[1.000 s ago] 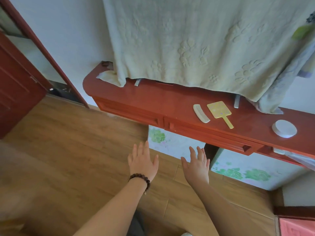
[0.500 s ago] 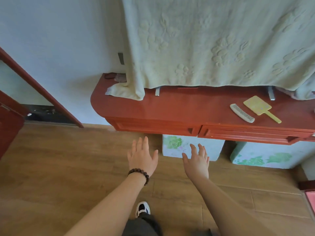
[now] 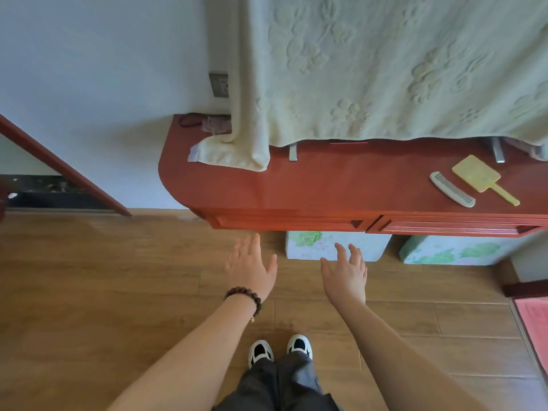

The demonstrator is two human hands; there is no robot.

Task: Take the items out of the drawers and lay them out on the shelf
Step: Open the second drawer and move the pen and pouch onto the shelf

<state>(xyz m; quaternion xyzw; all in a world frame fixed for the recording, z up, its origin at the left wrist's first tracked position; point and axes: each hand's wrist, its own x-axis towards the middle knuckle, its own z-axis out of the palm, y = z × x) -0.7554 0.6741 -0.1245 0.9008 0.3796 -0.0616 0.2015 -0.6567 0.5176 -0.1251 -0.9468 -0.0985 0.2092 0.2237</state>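
Comb (image 3: pixel 452 189), hand mirror (image 3: pixel 482 177) on shelf (image 3: pixel 341 182)

Pale wall (image 3: pixel 98 69) fills the upper left, with a grey socket plate (image 3: pixel 218 85) beside the hanging cream towel (image 3: pixel 385 66). Wood-plank floor (image 3: pixel 89 292) spreads across the bottom. A dark red door frame (image 3: pixel 63 166) slants at left; floral boxes (image 3: pixel 335 246) sit low, centre right.

Red shelf (image 3: pixel 341 185), yellow mirror (image 3: pixel 476 174)
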